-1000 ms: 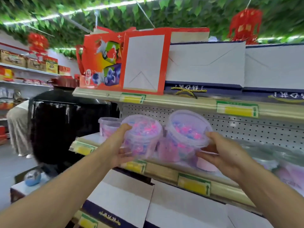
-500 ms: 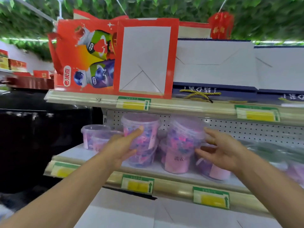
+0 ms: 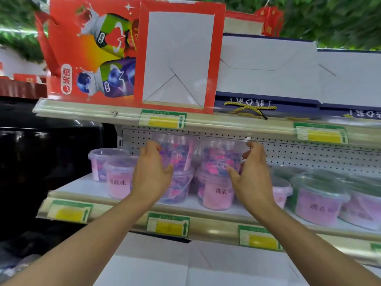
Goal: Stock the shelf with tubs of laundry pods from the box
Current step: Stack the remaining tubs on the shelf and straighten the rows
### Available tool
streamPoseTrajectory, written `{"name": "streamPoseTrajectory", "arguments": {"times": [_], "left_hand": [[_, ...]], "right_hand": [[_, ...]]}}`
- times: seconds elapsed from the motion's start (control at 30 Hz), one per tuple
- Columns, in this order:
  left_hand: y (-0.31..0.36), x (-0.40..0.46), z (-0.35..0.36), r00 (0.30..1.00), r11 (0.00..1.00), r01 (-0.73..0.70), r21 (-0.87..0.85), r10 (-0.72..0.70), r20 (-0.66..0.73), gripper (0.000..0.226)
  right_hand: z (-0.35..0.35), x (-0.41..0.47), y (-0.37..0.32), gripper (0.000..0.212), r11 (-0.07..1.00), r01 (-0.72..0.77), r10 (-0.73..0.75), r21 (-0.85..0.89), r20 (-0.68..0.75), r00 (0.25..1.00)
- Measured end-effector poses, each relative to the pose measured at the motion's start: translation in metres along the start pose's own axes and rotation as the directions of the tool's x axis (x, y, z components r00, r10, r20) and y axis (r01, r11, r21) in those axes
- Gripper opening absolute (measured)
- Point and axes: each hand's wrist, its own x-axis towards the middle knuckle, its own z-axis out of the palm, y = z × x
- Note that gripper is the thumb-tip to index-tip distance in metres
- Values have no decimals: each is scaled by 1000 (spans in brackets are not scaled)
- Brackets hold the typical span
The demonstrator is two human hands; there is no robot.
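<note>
Two clear tubs of pink and blue laundry pods are stacked on other tubs on the middle shelf (image 3: 216, 218): the upper left tub (image 3: 178, 150) and the upper right tub (image 3: 219, 156). Under them stand a lower left tub (image 3: 180, 189) and a lower right tub (image 3: 216, 196) with a pink label. My left hand (image 3: 150, 174) is at the left side of the upper left tub, fingers loosely spread. Beside the upper right tub, my right hand (image 3: 252, 172) forms a loose C. Neither hand plainly grips a tub.
More pod tubs stand at the left (image 3: 118, 179) and right (image 3: 318, 200) of the shelf. The upper shelf edge (image 3: 226, 122) hangs just above the stacked tubs, carrying red (image 3: 92, 54) and white gift boxes. White cartons (image 3: 165, 265) lie below.
Both tubs went from being carried in my hands to standing on the lower tubs. My fingers have loosened and drawn slightly back from them. The camera has moved closer.
</note>
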Motion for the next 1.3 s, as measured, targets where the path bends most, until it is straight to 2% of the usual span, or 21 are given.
{"name": "streamPoseTrajectory", "arguments": {"times": [0.13,0.27,0.33,0.43,0.57,0.7,0.93,1.07,1.17,1.3], "left_hand": [[-5,-13,3,992,990,-45,131,29,126,62],[-8,-31,1,982,962,-110,250,66,179,73],[-4,-43,-1,980,946,-148,288,100,174,70],[10,-69,-2,966,916,-235,324,182,184,58],[34,-119,10,935,898,-270,347,157,319,41],[59,-181,43,884,911,-227,344,45,465,31],[90,-312,120,772,917,-99,386,-174,611,28],[89,-387,150,652,909,-21,417,-304,695,24],[81,-437,166,552,909,-14,417,-341,761,16],[64,-492,182,427,886,32,462,-430,796,31]], "right_hand": [[4,-1,8,75,971,97,-66,-218,145,987],[-6,-16,21,82,942,207,-158,-264,193,968],[-15,-29,26,76,931,270,-216,-246,226,950],[-30,-53,39,64,886,427,-381,-182,239,893],[-48,-90,74,47,810,572,-500,-132,354,790],[-63,-129,127,41,818,573,-464,-53,528,712],[-88,-199,229,41,896,444,-285,1,767,575],[-97,-249,285,43,933,359,-184,-6,851,492],[-103,-289,326,43,951,304,-90,-47,902,422],[-110,-337,373,39,966,225,50,-129,944,326]]}}
